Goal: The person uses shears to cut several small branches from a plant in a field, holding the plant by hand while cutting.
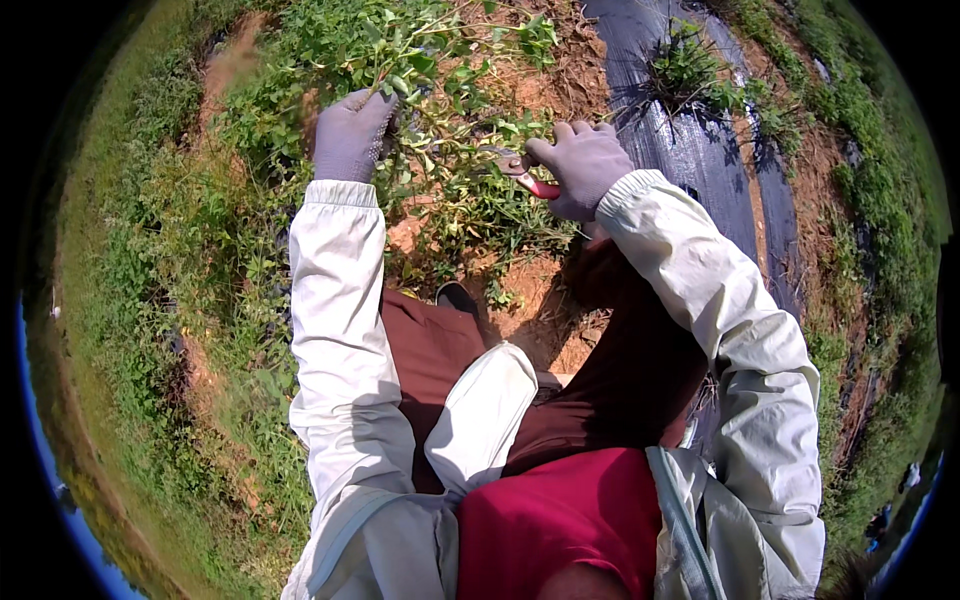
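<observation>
My left hand [356, 131], in a grey knit glove with a dotted palm, is closed around leafy green stems [405, 71] at the upper left of the middle. To the right, my gloved right hand [581, 169] grips red-handled pruning shears [534, 180]. Their metal blades point left into a tangle of green and yellowing vines [442, 146]; the blade tips are partly lost among the leaves. Cut or loose-looking greenery [510, 217] lies below the shears on reddish soil [525, 281].
Black plastic mulch film [675, 150] runs along the right, with a weedy clump [686, 71] growing through it. Dense weeds [165, 247] cover the left side. My brown-trousered legs [622, 360] are bent close below the vines, and a dark shoe [456, 296] shows between them.
</observation>
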A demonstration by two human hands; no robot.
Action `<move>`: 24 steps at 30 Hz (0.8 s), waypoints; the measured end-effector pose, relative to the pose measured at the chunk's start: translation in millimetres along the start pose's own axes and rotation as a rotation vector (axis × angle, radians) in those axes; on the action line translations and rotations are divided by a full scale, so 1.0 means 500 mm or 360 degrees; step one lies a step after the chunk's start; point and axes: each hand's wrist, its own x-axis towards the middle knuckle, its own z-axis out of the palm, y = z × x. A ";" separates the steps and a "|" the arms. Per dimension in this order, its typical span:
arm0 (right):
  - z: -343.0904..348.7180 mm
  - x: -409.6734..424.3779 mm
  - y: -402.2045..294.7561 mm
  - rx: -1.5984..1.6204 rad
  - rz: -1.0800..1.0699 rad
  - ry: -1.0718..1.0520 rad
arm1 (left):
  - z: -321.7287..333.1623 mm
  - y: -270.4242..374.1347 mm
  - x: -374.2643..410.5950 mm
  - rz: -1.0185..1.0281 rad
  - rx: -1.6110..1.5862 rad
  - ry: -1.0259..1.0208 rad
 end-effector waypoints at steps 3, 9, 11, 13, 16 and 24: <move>0.006 0.009 -0.005 -0.0027 0.0039 0.0016 | 0.007 0.001 0.002 -0.0037 -0.0233 -0.0092; 0.009 0.011 -0.008 -0.0041 -0.0027 0.0007 | 0.001 -0.002 0.020 -0.0128 -0.0642 -0.0186; 0.016 0.010 -0.009 -0.0047 -0.0002 0.0023 | 0.009 0.015 0.019 -0.0277 -0.0635 -0.0128; 0.015 0.014 -0.013 -0.0082 0.0022 0.0003 | 0.007 0.020 0.016 -0.0291 -0.0835 -0.0180; 0.001 0.014 -0.022 -0.0060 0.0122 -0.0053 | 0.017 0.020 0.006 -0.0280 -0.1081 -0.0192; 0.003 0.010 -0.008 0.0010 -0.0070 -0.0076 | 0.030 0.021 0.007 -0.0314 -0.0995 0.0055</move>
